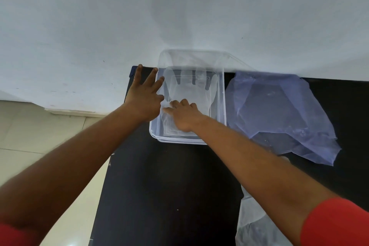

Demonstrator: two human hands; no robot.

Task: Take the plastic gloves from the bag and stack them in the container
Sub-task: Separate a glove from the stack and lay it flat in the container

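A clear plastic container (223, 94) sits at the far edge of a black table, against the wall. Inside it lies a flat, see-through plastic glove (196, 88), its fingers pointing away from me. My right hand (184, 115) reaches into the container and presses down on the glove's cuff end with bent fingers. My left hand (144, 94) rests against the container's left wall from outside, fingers spread. A crumpled bluish plastic bag (283, 114) lies flat to the right of the container.
The black table (159, 185) ends at its left edge above a pale tiled floor (40, 136). A white wall (179, 16) rises right behind the container. More thin clear plastic (253, 223) lies on the table under my right forearm.
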